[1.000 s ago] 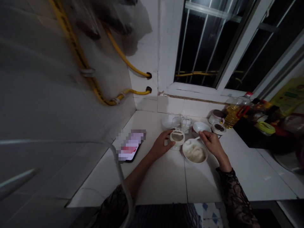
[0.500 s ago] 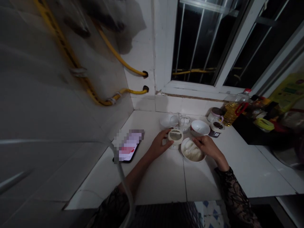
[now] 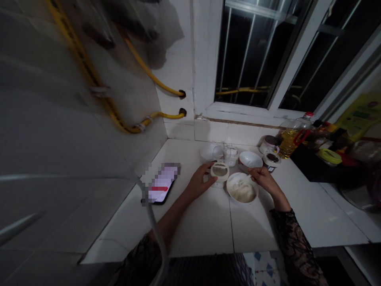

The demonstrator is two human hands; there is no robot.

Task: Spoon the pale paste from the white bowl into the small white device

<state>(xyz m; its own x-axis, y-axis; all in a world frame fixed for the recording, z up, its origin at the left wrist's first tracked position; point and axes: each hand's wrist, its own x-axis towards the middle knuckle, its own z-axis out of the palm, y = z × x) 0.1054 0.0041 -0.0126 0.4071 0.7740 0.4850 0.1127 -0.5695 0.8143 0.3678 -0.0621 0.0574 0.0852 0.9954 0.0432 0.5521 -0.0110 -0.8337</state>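
My left hand (image 3: 200,182) is wrapped round a small white jar (image 3: 220,174) with its top open, steadying it on the white counter (image 3: 208,226). My right hand (image 3: 263,179) pinches the handle of a white spoon (image 3: 244,178) whose bowl dips into a white bowl (image 3: 242,188) of pale powder, just right of the jar. Both forearms wear dark lace sleeves.
Behind the jar stand a shallow white dish (image 3: 208,151), a glass container (image 3: 230,153) and an empty white bowl (image 3: 251,159). Small pots (image 3: 271,159), an oil bottle (image 3: 293,137) and a black tray of bottles (image 3: 321,159) crowd the right. A phone (image 3: 162,186) lies to the left. Yellow hoses (image 3: 154,117) run along the wall.
My right hand dipped the spoon into the bowl of powder, then drew back up to the bowl's far right rim. My left hand stayed on the jar.
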